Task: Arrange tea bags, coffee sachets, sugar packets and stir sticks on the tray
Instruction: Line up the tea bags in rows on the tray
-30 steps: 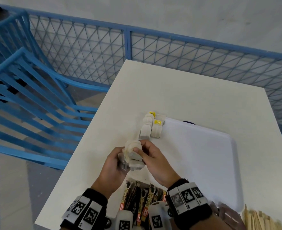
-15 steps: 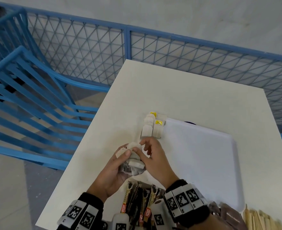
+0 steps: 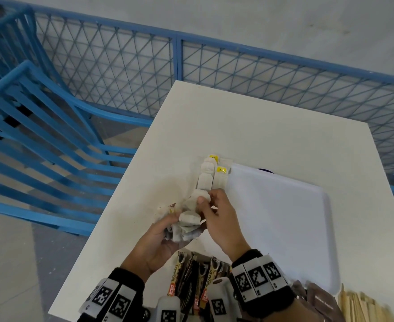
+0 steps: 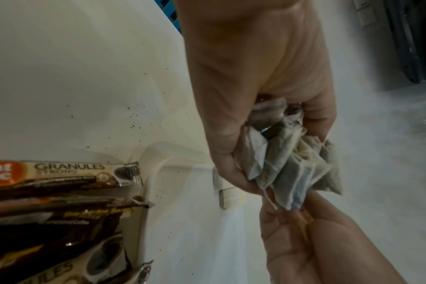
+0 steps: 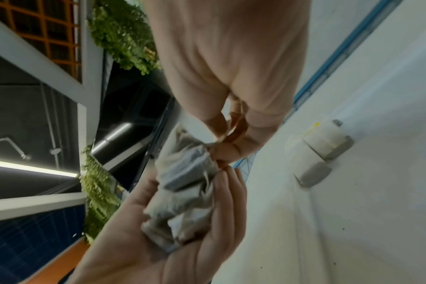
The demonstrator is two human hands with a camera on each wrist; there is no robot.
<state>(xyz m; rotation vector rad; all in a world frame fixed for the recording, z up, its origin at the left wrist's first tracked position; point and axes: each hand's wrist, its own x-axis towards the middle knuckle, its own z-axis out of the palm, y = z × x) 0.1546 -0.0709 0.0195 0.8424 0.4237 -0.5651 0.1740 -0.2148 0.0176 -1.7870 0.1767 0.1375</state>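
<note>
White paper tea bags fill the left hand (image 3: 161, 242), a loose bunch (image 3: 186, 225) cupped in its palm with the fingers (image 4: 225, 169) curled round them. Half a second ago the left thumb reached up across the top of the bunch; now it lies lower, and the bags fan out more openly above the palm. The right hand (image 3: 219, 219) has stayed at the far end of the bunch, its fingers (image 5: 231, 148) pinching one bag at the top edge, just at the near end of the row of tea bags (image 3: 211, 175) already laid along the left edge of the white tray (image 3: 284, 217). That row has not changed. The bunch is held above the white counter (image 3: 249, 126), at the tray's near left corner. Coffee sachets (image 3: 198, 282) lie on the counter below the wrists, and wooden stir sticks (image 3: 363, 307) show at the lower right, past the tray's near edge.
</note>
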